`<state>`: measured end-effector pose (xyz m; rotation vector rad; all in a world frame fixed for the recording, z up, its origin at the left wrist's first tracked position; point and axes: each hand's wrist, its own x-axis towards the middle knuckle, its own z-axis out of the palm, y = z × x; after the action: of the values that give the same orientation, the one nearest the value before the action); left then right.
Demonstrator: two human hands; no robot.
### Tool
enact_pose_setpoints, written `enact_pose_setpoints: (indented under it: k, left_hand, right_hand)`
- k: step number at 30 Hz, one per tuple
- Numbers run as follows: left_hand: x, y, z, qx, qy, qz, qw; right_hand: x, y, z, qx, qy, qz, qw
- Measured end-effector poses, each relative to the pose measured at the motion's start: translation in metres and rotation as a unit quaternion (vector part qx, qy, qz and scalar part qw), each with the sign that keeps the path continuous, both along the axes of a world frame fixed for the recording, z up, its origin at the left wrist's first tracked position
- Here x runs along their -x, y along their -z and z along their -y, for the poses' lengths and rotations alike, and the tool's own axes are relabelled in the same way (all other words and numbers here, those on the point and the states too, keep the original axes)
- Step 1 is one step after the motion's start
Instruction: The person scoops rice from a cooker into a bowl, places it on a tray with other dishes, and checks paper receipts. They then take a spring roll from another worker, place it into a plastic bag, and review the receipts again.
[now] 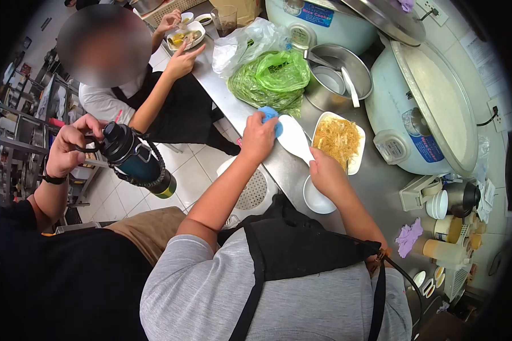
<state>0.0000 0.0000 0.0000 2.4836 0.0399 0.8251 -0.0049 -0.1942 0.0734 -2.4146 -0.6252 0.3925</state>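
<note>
A co-worker's head (pixel 105 46) is blurred at 10 o'clock, and a rice cooker (pixel 330 34) at 1 o'clock is cropped by the top edge. The right hand (pixel 327 170) conceals the handle end of a white rice paddle (pixel 294 138); fine print on a blue label (pixel 424 137), toward 3 o'clock, is illegible.

You are looking over a steel bench (pixel 375 192) between a tiled wall (pixel 452 40) and a tiled floor (pixel 196 165).
Along the bench's right edge, that wall is rising pale, carrying papers (pixel 477 52) and power sockets (pixel 495 109). Off the bench's left edge, the white floor is spreading, and a white stool (pixel 253 192) with a perforated seat is standing near that edge. On your far left, metal shelving (pixel 21 126) is lining the room.
</note>
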Motion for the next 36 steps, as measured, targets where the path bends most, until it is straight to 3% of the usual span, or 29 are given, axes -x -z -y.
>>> enact_pose_setpoints:
  k: [2,4,8,11,16,20,23,25,27,29,33,36]
  left_hand:
    - [-0.005,0.009,-0.020,-0.039,-0.053,-0.055,0.996]
    - [-0.007,0.007,-0.028,0.003,-0.055,-0.008,0.998]
    - [-0.018,-0.020,-0.001,0.129,0.019,0.038,0.991]
    - [-0.036,-0.046,0.022,0.185,0.063,0.075,0.978]
    - [-0.067,-0.046,0.036,0.154,0.057,0.078,0.983]
    - [-0.067,-0.004,0.040,0.087,0.077,-0.114,0.987]
    - [-0.030,-0.028,0.048,0.038,0.058,-0.047,0.996]
    - [0.002,-0.041,0.054,0.188,0.105,-0.256,0.943]
    - [0.023,0.000,0.057,0.233,0.186,-0.337,0.893]
    - [0.042,0.003,0.067,0.331,0.162,-0.388,0.845]
    - [0.036,0.003,0.067,0.506,0.138,-0.383,0.760]
    - [0.020,0.004,0.069,0.500,0.144,-0.367,0.771]
  right_hand:
    - [0.001,-0.014,0.010,-0.001,0.013,0.050,0.999]
    - [-0.004,-0.042,0.024,-0.013,0.064,0.034,0.997]
    - [-0.016,-0.078,0.062,-0.121,0.148,0.039,0.981]
    - [-0.020,-0.098,0.087,-0.194,0.155,0.126,0.960]
    - [-0.015,-0.121,0.126,-0.290,0.202,0.133,0.926]
    - [-0.015,-0.128,0.170,-0.334,0.275,0.153,0.889]
    - [-0.014,-0.131,0.206,-0.338,0.337,0.203,0.855]
    - [-0.012,-0.135,0.240,-0.320,0.377,0.185,0.849]
    - [-0.009,-0.140,0.254,-0.342,0.381,0.198,0.836]
    - [-0.009,-0.140,0.266,-0.353,0.379,0.208,0.830]
    - [-0.011,-0.134,0.273,-0.372,0.364,0.191,0.832]
    - [-0.019,-0.123,0.269,-0.390,0.333,0.164,0.843]
